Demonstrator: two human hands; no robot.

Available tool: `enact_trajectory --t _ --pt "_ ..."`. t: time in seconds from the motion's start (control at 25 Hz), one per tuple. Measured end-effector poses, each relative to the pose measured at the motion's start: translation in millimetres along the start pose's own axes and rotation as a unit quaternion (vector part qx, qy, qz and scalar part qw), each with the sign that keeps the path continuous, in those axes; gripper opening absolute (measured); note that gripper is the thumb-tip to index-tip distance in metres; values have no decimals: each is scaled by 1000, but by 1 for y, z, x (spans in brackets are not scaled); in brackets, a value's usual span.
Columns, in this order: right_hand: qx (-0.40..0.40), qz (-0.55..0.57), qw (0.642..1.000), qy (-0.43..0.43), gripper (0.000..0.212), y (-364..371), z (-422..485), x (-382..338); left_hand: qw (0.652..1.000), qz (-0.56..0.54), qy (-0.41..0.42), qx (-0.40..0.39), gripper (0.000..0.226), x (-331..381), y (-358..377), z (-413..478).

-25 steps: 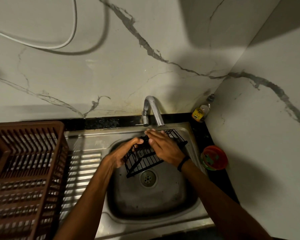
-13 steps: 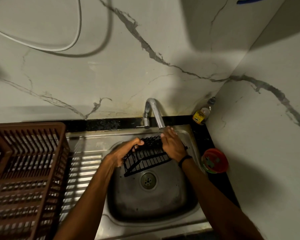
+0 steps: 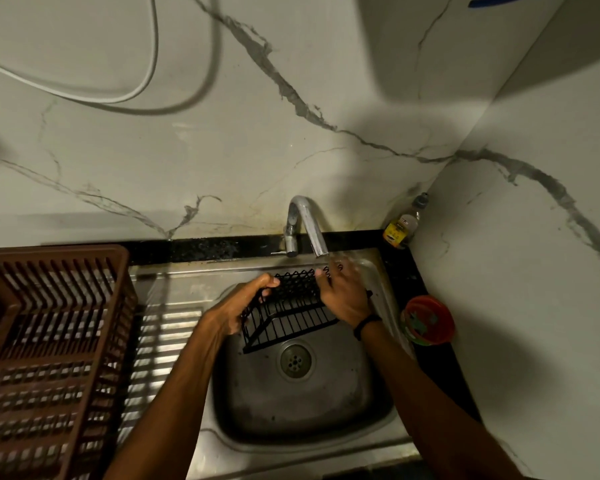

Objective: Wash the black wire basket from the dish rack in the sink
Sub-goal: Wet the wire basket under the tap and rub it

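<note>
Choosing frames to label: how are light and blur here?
Head view: dim, with broad shadows on the wall; the rack casts striped shadows on the drainboard; right hand motion-blurred at its fingers under the tap; left hand and basket fairly sharp.

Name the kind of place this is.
Probably a home kitchen's washing-up corner: a steel sink with a faucet, a brown dish rack beside it, and a black wire basket held over the basin.

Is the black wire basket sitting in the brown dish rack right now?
No, the black wire basket is over the sink, gripped by the left hand, away from the brown dish rack.
</note>
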State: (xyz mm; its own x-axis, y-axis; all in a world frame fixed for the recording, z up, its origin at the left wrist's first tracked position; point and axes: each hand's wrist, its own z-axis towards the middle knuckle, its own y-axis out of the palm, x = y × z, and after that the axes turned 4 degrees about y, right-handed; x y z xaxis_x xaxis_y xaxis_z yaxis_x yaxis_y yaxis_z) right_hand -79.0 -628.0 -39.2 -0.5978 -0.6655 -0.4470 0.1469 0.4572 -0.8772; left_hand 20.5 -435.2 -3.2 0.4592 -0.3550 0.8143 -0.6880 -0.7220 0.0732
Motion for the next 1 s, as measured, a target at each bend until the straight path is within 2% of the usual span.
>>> enact_trajectory --t 0.12,0.24,0.28,0.4,0.44,0.52,0.6,0.68,0.72,0.84,1.0 --pt "-16 0 986 -164 64 8 -41 -58 999 -45 16 18 32 -7 9 5" --pt "-18 -7 964 -266 53 -5 -29 -36 998 -52 41 15 18 -8 5 3" --pt "-22 -4 970 -244 47 -9 -14 -18 998 -38 37 14 21 -9 2 2" --pt "-9 66 995 -71 40 -15 11 15 1000 11 9 8 38 -10 -1 2" --pt "1 46 997 -65 42 -9 8 8 1000 8 9 9 39 -10 1 2" --pt "1 -5 991 -135 49 7 -12 -20 999 -14 16 27 30 -12 6 4" --pt "-3 12 968 -252 51 8 -32 -35 998 -46 31 30 27 -15 9 6" --pt "-11 2 956 -292 46 6 -17 -16 998 -37 47 31 25 -17 10 4" --pt "-13 -2 964 -265 47 5 -7 -4 998 -26 47 31 24 -16 9 3" --pt "7 90 992 -85 48 4 17 37 999 -17 13 27 19 -13 3 -1" --pt "-17 210 977 19 37 2 18 60 1000 -12 -11 10 29 -17 -6 -1"
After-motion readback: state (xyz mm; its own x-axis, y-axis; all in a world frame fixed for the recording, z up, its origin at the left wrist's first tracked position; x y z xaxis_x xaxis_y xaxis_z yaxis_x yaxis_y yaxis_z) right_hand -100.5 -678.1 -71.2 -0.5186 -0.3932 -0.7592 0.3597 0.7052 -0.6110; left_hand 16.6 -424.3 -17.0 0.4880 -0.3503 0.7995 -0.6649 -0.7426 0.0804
